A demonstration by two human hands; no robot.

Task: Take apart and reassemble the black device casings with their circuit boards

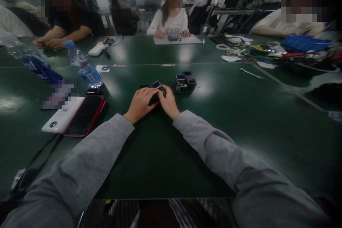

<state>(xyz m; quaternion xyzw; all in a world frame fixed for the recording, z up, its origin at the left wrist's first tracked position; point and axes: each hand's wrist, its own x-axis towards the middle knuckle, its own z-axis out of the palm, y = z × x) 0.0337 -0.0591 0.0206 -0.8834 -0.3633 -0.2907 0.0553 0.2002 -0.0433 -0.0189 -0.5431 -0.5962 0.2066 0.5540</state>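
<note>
Both my hands meet at the middle of the dark green table. My left hand lies curled over a small black part, fingers closed on it. My right hand pinches a small electronic module with a blue screen and green board, held between both hands. Just to the right, untouched, stand a second small circuit module and a black block.
At the left lie a red-cased phone, a white power bank and two water bottles. A wrench and a heap of cables and tools sit at the right. Other people work across the table.
</note>
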